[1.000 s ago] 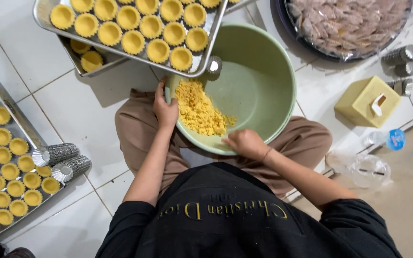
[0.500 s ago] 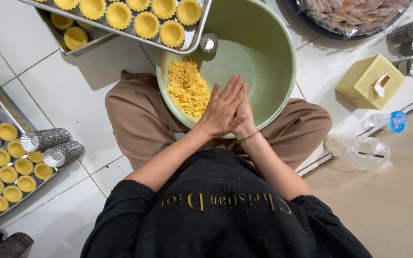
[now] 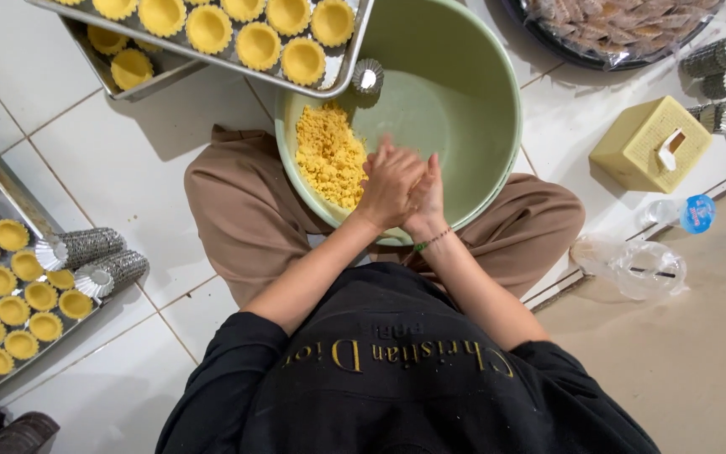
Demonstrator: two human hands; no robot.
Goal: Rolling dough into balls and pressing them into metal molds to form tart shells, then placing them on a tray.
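A pale green bowl (image 3: 464, 101) rests on my lap, with crumbly yellow dough (image 3: 328, 155) heaped against its left wall. Over the bowl's near side my left hand (image 3: 386, 183) and my right hand (image 3: 427, 200) are pressed palm to palm, their fingertips blurred. Whatever lies between the palms is hidden. A green bracelet circles my right wrist. One small fluted metal mould (image 3: 368, 76) sits at the bowl's far rim.
A metal tray (image 3: 342, 80) of yellow tart shells overlaps the bowl's far edge, above another tray. A second filled tray (image 3: 2, 277) lies left, beside stacked moulds (image 3: 86, 248). On the right are a yellow box (image 3: 650, 143), a bottle (image 3: 682, 213), a plastic bag (image 3: 632, 265) and more moulds (image 3: 716, 57).
A second ago my hands were apart, left at the dough, right at the bowl's near rim. They have come together palm to palm over the bowl.
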